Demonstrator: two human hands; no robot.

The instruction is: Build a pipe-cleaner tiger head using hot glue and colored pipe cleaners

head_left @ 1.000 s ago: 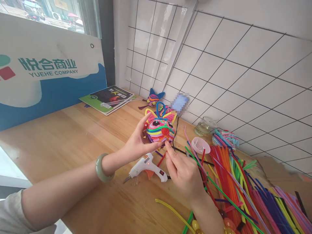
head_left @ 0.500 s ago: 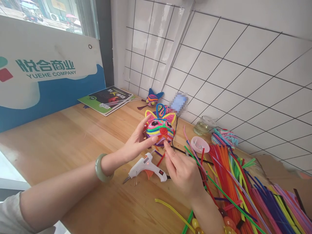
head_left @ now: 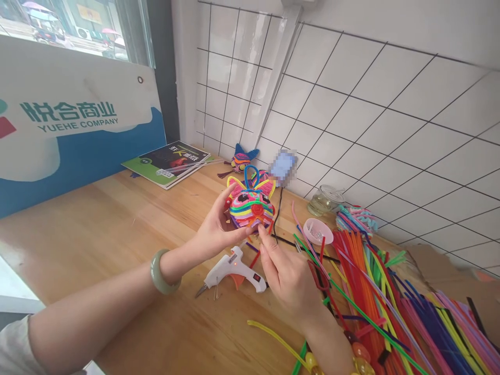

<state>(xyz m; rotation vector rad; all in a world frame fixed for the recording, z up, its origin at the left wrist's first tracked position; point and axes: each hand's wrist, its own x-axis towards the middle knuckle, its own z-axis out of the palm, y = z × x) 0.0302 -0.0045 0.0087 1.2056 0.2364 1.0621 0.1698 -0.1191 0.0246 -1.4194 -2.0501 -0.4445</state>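
Observation:
A striped, many-coloured animal head made of pipe cleaners (head_left: 250, 212) is held up above the table, with pink ears edged in yellow, dark eyes, a red nose and a blue loop on top. My left hand (head_left: 211, 224) grips it from the left, thumb along its lower front and fingers around its side. Against its lower front rests the index fingertip of my right hand (head_left: 287, 276); the other fingers are curled in. Whether a small piece is pinched there is hidden. Below the head, a white glue gun (head_left: 230, 268) with a lit red light lies on the table.
To the right lie many loose pipe cleaners (head_left: 363, 291), near a pink bowl (head_left: 318, 232) and a glass jar (head_left: 324, 201). Another pipe-cleaner head (head_left: 242, 159) and a blurred phone-like device (head_left: 283, 166) are by the tiled wall. Booklets (head_left: 167, 164) lie back left.
The view has shifted slightly. My hands and the pipe-cleaner head keep nearly the same pose; my right index fingertip still touches its lower front.

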